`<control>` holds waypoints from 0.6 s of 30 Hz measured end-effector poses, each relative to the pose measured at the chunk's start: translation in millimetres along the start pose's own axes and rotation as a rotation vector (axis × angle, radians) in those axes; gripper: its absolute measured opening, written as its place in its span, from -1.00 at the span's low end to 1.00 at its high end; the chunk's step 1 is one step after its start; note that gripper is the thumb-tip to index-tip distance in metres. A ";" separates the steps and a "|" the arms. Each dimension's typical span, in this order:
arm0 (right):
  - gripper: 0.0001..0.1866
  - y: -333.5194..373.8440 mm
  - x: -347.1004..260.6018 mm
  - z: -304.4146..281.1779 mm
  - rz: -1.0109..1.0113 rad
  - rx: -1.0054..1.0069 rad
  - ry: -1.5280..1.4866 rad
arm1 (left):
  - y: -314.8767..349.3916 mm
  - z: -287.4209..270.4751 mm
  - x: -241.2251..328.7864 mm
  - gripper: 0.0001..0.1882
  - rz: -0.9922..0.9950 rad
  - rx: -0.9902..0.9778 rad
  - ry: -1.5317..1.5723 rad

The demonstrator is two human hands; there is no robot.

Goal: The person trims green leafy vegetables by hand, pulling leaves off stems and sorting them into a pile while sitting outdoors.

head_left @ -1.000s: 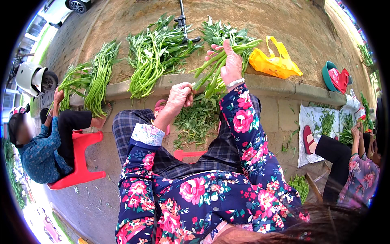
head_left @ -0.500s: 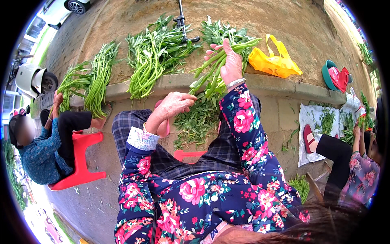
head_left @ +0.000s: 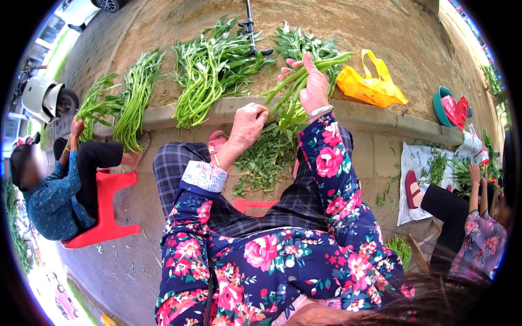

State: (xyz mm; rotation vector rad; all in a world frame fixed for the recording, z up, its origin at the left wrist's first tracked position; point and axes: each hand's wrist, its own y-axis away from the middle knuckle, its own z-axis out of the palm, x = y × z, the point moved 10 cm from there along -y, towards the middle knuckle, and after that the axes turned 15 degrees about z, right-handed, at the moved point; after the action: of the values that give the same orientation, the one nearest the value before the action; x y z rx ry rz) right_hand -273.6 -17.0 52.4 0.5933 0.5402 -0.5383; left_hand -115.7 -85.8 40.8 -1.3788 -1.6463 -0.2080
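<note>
In my right hand (head_left: 315,89) is a small bunch of water spinach (head_left: 293,89), its long green stems slanting down to the left, with the thumb raised over them. My left hand (head_left: 249,126) is closed just left of the bunch's lower end, knuckles up; whatever its fingers pinch is hidden. Below the two hands, a heap of plucked leaves (head_left: 263,163) lies on the ground between my feet. Past the kerb, a big pile of water spinach (head_left: 204,81) rests at left, and another leafy pile (head_left: 304,44) lies behind my right hand.
A kerb (head_left: 380,117) runs across in front of me. Beyond it are a yellow bag (head_left: 372,84) and a green basin (head_left: 441,106). At left, a person on a red stool (head_left: 106,212) handles greens; at right, another sits by a white sheet (head_left: 410,163). A black stand (head_left: 249,32) rises ahead.
My left hand has moved up and slightly right, its fingers now curled in tighter beside the stems. The right hand keeps its hold on the bunch.
</note>
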 end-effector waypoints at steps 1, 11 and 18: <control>-0.61 -0.1 0.6 0.9 0.002 0.001 0.002 | -0.1 -0.7 0.5 -0.85 0.006 -0.007 -0.008; -0.62 1.1 2.9 6.8 0.018 -0.018 0.012 | -0.3 4.4 5.1 -0.86 0.006 -0.067 -0.006; -0.62 1.0 0.9 4.2 0.019 -0.022 0.010 | -0.5 12.4 3.0 -0.83 -0.032 -0.101 0.025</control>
State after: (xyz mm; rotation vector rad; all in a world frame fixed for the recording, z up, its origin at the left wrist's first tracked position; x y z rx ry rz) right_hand -271.1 -19.3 55.2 0.5801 0.5485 -0.5111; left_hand -122.6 -76.0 36.4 -1.4205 -1.6576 -0.3302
